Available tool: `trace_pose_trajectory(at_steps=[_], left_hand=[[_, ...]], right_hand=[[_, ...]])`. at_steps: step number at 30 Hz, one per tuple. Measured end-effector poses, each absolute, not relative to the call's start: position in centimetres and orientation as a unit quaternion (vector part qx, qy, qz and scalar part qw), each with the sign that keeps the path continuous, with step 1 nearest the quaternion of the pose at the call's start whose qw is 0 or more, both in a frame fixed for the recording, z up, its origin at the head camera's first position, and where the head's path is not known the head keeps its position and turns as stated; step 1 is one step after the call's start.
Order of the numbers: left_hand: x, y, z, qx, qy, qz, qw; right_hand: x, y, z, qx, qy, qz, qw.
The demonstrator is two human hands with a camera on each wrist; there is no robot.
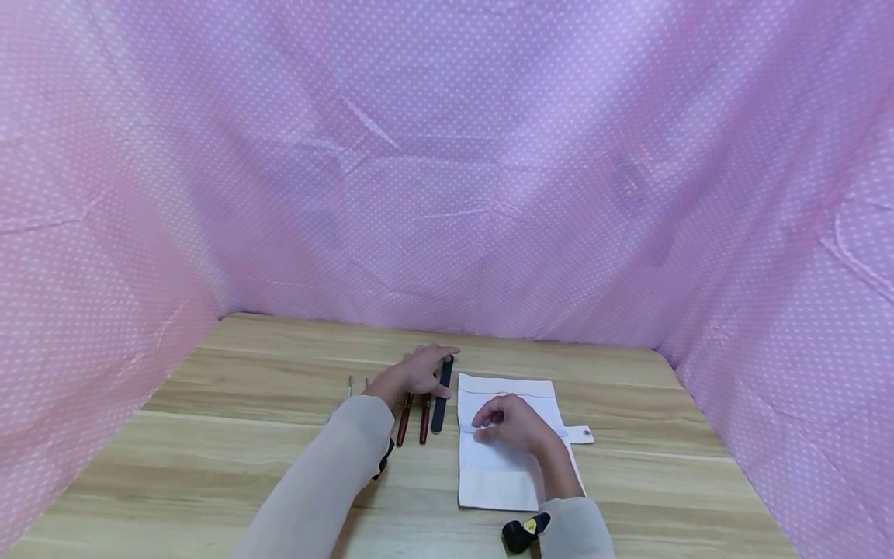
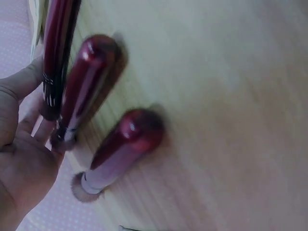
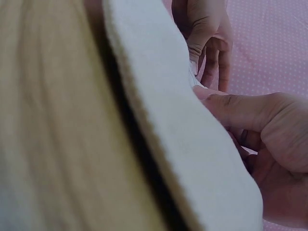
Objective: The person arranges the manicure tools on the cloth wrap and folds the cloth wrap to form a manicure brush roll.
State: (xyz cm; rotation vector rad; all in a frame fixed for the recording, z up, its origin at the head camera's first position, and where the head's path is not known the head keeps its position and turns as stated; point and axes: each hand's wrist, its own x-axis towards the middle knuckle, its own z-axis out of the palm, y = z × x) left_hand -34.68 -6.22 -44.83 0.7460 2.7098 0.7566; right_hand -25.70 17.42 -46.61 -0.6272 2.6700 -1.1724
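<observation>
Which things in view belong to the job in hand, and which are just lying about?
Likely in the job:
white fabric pouch, pinched by the right hand
flat black strip, under the left hand
red-handled makeup brushes, beside the strip

Seemingly lying about or background:
thin metal tools, partly hidden by the left sleeve
pink dotted cloth, behind the wooden table

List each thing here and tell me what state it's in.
White pouch, spread open on the wooden table.
Snap strap, unfastened, pointing right.
Black strip, lying flat, partly under the left hand.
Red-handled brushes, lying side by side.
Thin tools, partly hidden by the left sleeve.
Left hand, fingers spread.
Right hand, fingers curled; grip on pouch unclear.
Pink cloth, hanging, creased.
</observation>
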Motion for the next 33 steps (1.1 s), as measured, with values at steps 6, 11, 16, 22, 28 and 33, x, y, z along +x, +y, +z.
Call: trace_pose_trajectory(at_steps=[6, 11, 16, 22, 28, 33], left_hand=[[-34.84, -5.79, -44.57, 0.236, 0.928, 0.252, 0.137], [-34.96, -5.79, -44.41, 0.24, 0.928, 0.251, 0.137], [-35.08, -6.0, -44.85, 0.238, 0.925, 0.272, 0.119], [-35.23, -6.04, -45.07, 0.255, 0.908, 0.314, 0.111], [-35.28, -6.15, -44.67, 0.25, 0.866, 0.422, 0.099], [-35.24, -6.44, -44.44, 0.198, 0.831, 0.513, 0.087]], right_hand=[[-25.79, 17.62, -46.7, -0.213, 0.891, -0.394, 0.075], [-25.72, 17.69, -46.67, -0.212, 0.89, -0.396, 0.079], [-25.69, 17.52, -46.5, -0.213, 0.889, -0.396, 0.083], [-25.51, 17.44, -46.31, -0.209, 0.887, -0.402, 0.087], [-25.54, 17.41, -46.51, -0.21, 0.887, -0.403, 0.083], [-25.65, 17.4, -46.58, -0.207, 0.888, -0.403, 0.083]])
